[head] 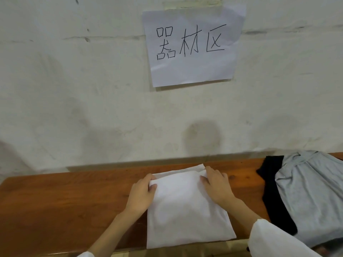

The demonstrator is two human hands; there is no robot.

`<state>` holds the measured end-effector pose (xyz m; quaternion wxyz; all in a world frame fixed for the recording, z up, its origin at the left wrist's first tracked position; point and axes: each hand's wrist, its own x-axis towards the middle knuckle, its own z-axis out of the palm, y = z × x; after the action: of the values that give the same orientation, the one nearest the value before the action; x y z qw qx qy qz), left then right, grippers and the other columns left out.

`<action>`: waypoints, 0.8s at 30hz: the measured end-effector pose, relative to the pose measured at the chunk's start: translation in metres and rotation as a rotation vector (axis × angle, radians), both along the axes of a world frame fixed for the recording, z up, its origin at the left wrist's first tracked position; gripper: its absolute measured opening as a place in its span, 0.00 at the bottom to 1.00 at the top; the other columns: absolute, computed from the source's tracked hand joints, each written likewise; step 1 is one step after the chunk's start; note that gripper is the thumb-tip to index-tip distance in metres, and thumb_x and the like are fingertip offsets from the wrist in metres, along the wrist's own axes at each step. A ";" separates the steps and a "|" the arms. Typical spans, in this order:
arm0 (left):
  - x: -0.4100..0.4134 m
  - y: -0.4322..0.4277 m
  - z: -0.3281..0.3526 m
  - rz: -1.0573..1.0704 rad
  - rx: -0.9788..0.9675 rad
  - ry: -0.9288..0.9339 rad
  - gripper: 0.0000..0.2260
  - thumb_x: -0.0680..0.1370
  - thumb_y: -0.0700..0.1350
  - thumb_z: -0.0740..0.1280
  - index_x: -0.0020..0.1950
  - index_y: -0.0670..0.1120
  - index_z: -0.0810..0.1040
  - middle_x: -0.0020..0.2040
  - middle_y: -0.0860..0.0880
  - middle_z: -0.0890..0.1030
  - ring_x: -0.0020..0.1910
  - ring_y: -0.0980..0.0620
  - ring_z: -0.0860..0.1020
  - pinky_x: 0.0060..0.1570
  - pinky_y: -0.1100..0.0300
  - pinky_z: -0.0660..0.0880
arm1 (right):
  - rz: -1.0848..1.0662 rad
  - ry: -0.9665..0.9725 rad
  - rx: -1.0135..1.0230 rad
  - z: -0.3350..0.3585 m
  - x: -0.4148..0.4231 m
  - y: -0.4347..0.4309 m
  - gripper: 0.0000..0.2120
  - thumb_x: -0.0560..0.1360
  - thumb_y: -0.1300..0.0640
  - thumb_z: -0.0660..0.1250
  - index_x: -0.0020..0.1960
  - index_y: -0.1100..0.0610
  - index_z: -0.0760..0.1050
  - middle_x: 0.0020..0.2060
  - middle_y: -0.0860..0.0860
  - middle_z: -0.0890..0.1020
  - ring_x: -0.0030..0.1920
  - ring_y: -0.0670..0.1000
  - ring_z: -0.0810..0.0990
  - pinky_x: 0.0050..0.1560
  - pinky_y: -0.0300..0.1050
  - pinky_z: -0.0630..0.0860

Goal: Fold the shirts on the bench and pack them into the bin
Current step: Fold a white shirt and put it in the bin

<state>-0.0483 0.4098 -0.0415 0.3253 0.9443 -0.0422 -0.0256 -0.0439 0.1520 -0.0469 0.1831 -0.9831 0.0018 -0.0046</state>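
Bench (55, 201): left hand (143, 193), right hand (216, 186), each grip holding folded white shirt (185, 210).

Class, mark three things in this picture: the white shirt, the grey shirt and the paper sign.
White shirt (185, 216): head view, middle of the folded cloth.
Grey shirt (311, 197): head view, middle of its front.
Sign (193, 71): head view, blank lower part of the sheet.

A white sleeve (271, 238) ends partway up each bare forearm (111, 225).
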 end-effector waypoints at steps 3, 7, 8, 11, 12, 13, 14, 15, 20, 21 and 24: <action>-0.003 0.003 0.012 0.083 -0.214 -0.026 0.06 0.79 0.42 0.62 0.44 0.51 0.73 0.39 0.54 0.79 0.39 0.56 0.77 0.37 0.60 0.72 | 0.015 -0.211 0.048 0.006 -0.004 0.003 0.06 0.81 0.54 0.57 0.55 0.53 0.71 0.46 0.46 0.79 0.49 0.47 0.77 0.65 0.43 0.64; 0.016 0.007 0.014 0.168 -0.190 -0.065 0.06 0.79 0.41 0.62 0.45 0.52 0.73 0.38 0.51 0.79 0.39 0.51 0.77 0.40 0.55 0.73 | 0.024 -0.285 0.007 0.014 0.022 0.010 0.06 0.80 0.55 0.59 0.53 0.55 0.73 0.47 0.49 0.80 0.51 0.52 0.78 0.60 0.46 0.67; 0.021 0.007 0.012 0.172 -0.170 -0.047 0.06 0.79 0.41 0.62 0.47 0.53 0.73 0.40 0.50 0.80 0.41 0.49 0.78 0.43 0.53 0.73 | 0.008 -0.226 -0.018 0.013 0.029 0.014 0.09 0.81 0.53 0.58 0.56 0.55 0.72 0.51 0.50 0.79 0.54 0.52 0.77 0.62 0.46 0.66; 0.028 0.001 -0.001 0.136 0.128 0.012 0.16 0.80 0.44 0.61 0.68 0.50 0.68 0.63 0.48 0.75 0.61 0.47 0.73 0.60 0.52 0.70 | -0.072 -0.021 -0.113 0.004 0.034 0.022 0.20 0.80 0.51 0.57 0.71 0.55 0.61 0.69 0.53 0.67 0.71 0.54 0.63 0.72 0.50 0.57; 0.025 -0.002 -0.005 0.128 0.240 0.003 0.21 0.80 0.46 0.61 0.73 0.49 0.63 0.69 0.48 0.69 0.67 0.47 0.68 0.65 0.52 0.66 | -0.102 0.019 -0.101 0.001 0.030 0.025 0.24 0.81 0.51 0.57 0.74 0.55 0.55 0.74 0.54 0.60 0.75 0.55 0.55 0.74 0.52 0.52; 0.021 -0.008 -0.010 0.112 0.299 -0.033 0.23 0.80 0.47 0.60 0.75 0.49 0.60 0.72 0.48 0.65 0.71 0.47 0.64 0.69 0.53 0.62 | -0.113 0.027 -0.104 -0.003 0.025 0.029 0.27 0.81 0.51 0.55 0.76 0.55 0.51 0.76 0.54 0.53 0.77 0.55 0.48 0.75 0.52 0.47; 0.014 -0.014 -0.013 0.071 0.330 -0.076 0.22 0.81 0.49 0.57 0.75 0.49 0.61 0.74 0.47 0.63 0.73 0.47 0.62 0.71 0.53 0.59 | -0.096 0.013 -0.127 -0.007 0.019 0.033 0.26 0.82 0.51 0.52 0.77 0.55 0.49 0.77 0.53 0.50 0.77 0.54 0.44 0.75 0.52 0.44; 0.007 -0.021 -0.017 0.020 0.342 -0.119 0.21 0.81 0.51 0.54 0.74 0.48 0.64 0.74 0.46 0.64 0.73 0.46 0.62 0.73 0.52 0.57 | -0.060 -0.033 -0.156 -0.014 0.011 0.037 0.25 0.83 0.51 0.49 0.77 0.56 0.50 0.77 0.53 0.49 0.77 0.54 0.43 0.75 0.52 0.43; -0.032 -0.052 -0.041 -0.162 0.400 -0.027 0.25 0.82 0.55 0.45 0.65 0.49 0.77 0.67 0.46 0.75 0.66 0.44 0.73 0.71 0.51 0.50 | 0.071 -0.032 -0.179 -0.038 -0.037 0.054 0.26 0.83 0.51 0.36 0.70 0.60 0.62 0.70 0.57 0.68 0.76 0.54 0.49 0.70 0.54 0.50; -0.037 -0.055 -0.040 -0.164 0.401 0.005 0.25 0.81 0.56 0.45 0.64 0.50 0.77 0.67 0.46 0.75 0.66 0.45 0.74 0.71 0.51 0.49 | 0.072 -0.023 -0.183 -0.040 -0.045 0.054 0.27 0.83 0.50 0.35 0.69 0.60 0.64 0.69 0.58 0.70 0.74 0.55 0.54 0.70 0.54 0.50; -0.043 -0.053 -0.043 -0.125 0.446 -0.033 0.23 0.79 0.57 0.50 0.67 0.50 0.75 0.69 0.47 0.73 0.68 0.45 0.72 0.70 0.48 0.53 | 0.089 0.051 -0.212 -0.037 -0.063 0.048 0.32 0.82 0.48 0.35 0.65 0.59 0.74 0.65 0.56 0.75 0.67 0.56 0.72 0.70 0.53 0.48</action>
<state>-0.0911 0.3570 -0.0849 0.1056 0.9887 -0.0994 -0.0388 -0.1065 0.1996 -0.0841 0.0780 -0.9958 -0.0378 0.0284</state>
